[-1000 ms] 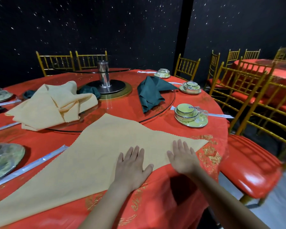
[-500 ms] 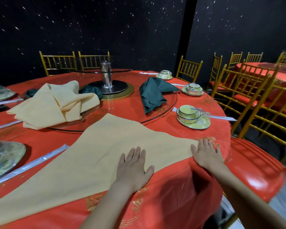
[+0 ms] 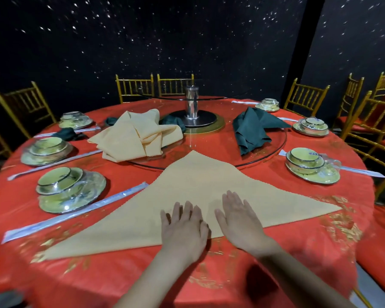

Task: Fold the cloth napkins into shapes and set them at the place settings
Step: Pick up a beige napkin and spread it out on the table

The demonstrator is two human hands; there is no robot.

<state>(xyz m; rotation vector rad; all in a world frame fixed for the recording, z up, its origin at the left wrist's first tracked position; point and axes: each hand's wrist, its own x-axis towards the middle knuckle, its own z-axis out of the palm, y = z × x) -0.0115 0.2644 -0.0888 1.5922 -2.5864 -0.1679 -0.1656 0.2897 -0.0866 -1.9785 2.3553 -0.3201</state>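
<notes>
A beige cloth napkin [image 3: 193, 196] lies flat as a wide triangle on the red tablecloth [image 3: 276, 263] near the table's front edge. My left hand [image 3: 183, 225] and my right hand [image 3: 238, 216] rest side by side, palms down with straight fingers, on the napkin's near long edge at its middle. A pile of loose beige napkins [image 3: 136, 138] sits on the glass turntable [image 3: 273, 150] at the left. Dark green napkins [image 3: 251, 130] lie on the turntable at the right.
Wrapped bowl-and-plate settings stand at the left [image 3: 69, 187] and at the right [image 3: 309, 163], with wrapped chopsticks [image 3: 76, 212] beside them. A steel post [image 3: 191, 103] rises from the turntable's centre. Gold chairs [image 3: 305, 96] ring the table.
My right hand slid out to the napkin's right corner, then came back beside my left hand at the middle. My view swung left, showing more of the left settings.
</notes>
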